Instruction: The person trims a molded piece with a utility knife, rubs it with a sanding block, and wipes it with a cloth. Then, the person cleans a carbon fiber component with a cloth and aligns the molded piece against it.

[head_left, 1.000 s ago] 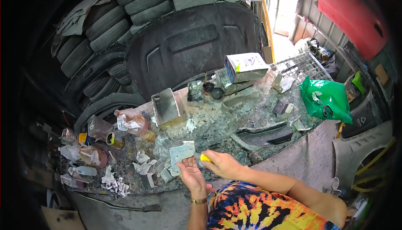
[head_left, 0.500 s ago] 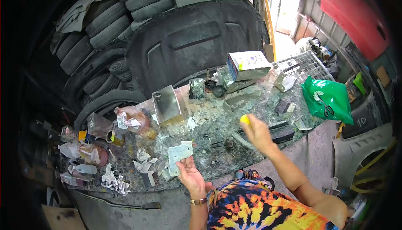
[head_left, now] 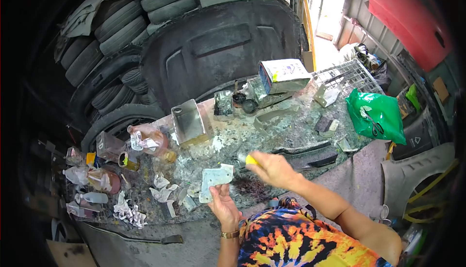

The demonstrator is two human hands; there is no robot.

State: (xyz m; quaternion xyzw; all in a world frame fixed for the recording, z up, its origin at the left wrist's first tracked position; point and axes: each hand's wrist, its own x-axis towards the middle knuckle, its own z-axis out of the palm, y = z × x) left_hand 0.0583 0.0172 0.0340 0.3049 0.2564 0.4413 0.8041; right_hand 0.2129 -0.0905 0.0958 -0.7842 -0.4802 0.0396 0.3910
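Over the bench's near edge, my left hand (head_left: 226, 207) grips a flat, pale grey-white plate (head_left: 216, 177) by its lower part; the plate has small holes and a notched outline. Right of it, my right hand (head_left: 275, 170) is closed around a small yellow piece (head_left: 251, 160) that pokes out past the fingertips. Its exact kind I cannot make out. The yellow piece and the plate are close but apart. Below my right hand lie dark, dusty bits on the bench top.
The stained workbench (head_left: 221, 138) carries an open metal tin (head_left: 190, 121), a box (head_left: 284, 76), a green bag (head_left: 376, 116) with scissors (head_left: 374, 125), crumpled paper (head_left: 130, 212) and several bottles. Behind stand a dark car hood (head_left: 221, 48) and stacked tires (head_left: 121, 21).
My right hand has moved left and slightly down with the yellow piece, nearer the plate. My left hand and the plate have shifted slightly right, and the plate is turned a little.
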